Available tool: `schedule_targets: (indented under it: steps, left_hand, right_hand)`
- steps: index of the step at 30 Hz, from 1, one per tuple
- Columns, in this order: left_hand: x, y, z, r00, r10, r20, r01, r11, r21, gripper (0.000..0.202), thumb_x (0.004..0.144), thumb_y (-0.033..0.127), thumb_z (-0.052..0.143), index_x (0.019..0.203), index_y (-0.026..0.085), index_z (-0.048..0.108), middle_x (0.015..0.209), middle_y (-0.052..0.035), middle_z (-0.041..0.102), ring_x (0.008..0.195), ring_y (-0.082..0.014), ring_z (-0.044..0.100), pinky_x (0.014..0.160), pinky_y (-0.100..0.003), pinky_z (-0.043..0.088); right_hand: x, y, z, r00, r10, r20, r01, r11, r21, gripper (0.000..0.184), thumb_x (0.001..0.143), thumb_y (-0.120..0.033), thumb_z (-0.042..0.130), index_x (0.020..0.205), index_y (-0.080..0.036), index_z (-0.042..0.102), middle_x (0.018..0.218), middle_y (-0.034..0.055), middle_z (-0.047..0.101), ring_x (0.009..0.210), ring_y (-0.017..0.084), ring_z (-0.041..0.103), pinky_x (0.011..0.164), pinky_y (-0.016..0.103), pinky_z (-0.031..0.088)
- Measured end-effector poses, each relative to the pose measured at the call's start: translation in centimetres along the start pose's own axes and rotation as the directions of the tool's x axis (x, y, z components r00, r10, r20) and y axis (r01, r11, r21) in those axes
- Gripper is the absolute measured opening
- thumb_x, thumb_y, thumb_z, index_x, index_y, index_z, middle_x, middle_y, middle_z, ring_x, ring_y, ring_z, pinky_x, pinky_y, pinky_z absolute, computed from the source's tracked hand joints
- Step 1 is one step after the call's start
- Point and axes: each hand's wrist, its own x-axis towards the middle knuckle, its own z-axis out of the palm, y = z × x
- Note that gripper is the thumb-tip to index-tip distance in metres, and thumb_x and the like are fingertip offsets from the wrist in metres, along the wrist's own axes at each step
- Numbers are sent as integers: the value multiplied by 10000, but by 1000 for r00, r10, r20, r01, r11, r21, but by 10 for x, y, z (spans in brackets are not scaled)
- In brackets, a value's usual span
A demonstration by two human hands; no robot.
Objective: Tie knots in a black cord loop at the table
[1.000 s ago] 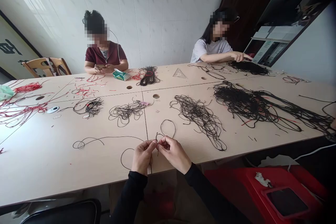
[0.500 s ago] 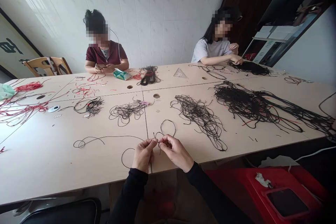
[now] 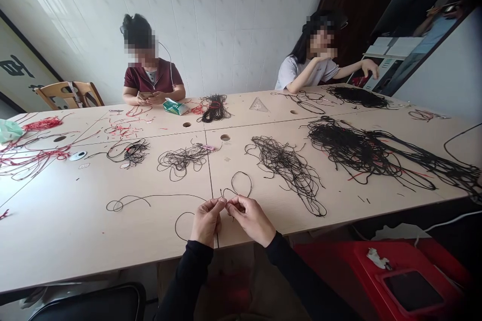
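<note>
pinching a thin black cord (image 3: pixel 223 193) at one spot with both hands, just above the surface (image 3: pixel 124 251), near its front edge and close to the seam (image 3: pixel 210 170).

left hand (image 3: pixel 207 218): thumb and index finger pressed together on the cord, other fingers curled under, no visible gap. right hand (image 3: pixel 250 218): thumb and fingertips also pinched on the cord, right beside the left hand's tips, the two about touching. exact cord path inside the grips is hidden, so can't tell if there's a knot.

why this hold, my read: the left looks like the anchor, the right the one that does the fine work; two tight pinches so close leave only a short bit of cord between them, so it can't slip or twist much. slack lies flat on the surface, probably so it doesn't drag on the pinch. the right bundle (image 3: pixel 286 170) and left bundle (image 3: pixel 183 160) sit farther out, likely to stay within reach without fouling the loose cord.

orientation: limp cord, no single long axis. at the grip a short end points up, away from the person; a dark tip shows below the right fingers, toward the person. a round loop (image 3: pixel 251 184) lies beyond the right hand. a long run (image 3: pixel 169 195) goes left, roughly parallel to the front edge, into a small curl. looks like the same cord, but the joins are covered.
</note>
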Motion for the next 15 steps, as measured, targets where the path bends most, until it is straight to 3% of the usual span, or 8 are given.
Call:
schedule_targets:
  steps: [7, 11, 15]
  left_hand:
    - [-1, 5, 0, 998, 53, -18, -52, 997, 63, 317, 725, 469, 633, 734, 179, 506, 495, 109, 262, 386, -41, 207, 365, -173, 175]
    - [4, 4, -2, 992, 125, 30, -129, 967, 221, 345, 695, 482, 659, 676, 162, 533, 514, 68, 392, 383, -46, 298, 370, -190, 232]
    - [4, 9, -4, 986, 154, 64, -166, 948, 272, 372, 677, 499, 670, 638, 138, 592, 539, 35, 453, 388, -53, 336, 376, -210, 258]
  right_hand:
    - [1, -2, -3, 995, -35, -92, 35, 999, -3, 316, 881, -475, 510, 850, -169, 585, 734, 20, 569, 656, 150, 498, 635, 268, 419]
    - [2, -3, 0, 997, -32, -66, 31, 999, -9, 321, 872, -468, 522, 851, -159, 608, 746, 23, 589, 672, 148, 507, 642, 258, 419]
    - [4, -1, 1, 999, -17, -28, 16, 999, -40, 333, 873, -456, 512, 777, -154, 617, 690, 13, 572, 629, 137, 488, 607, 250, 395]
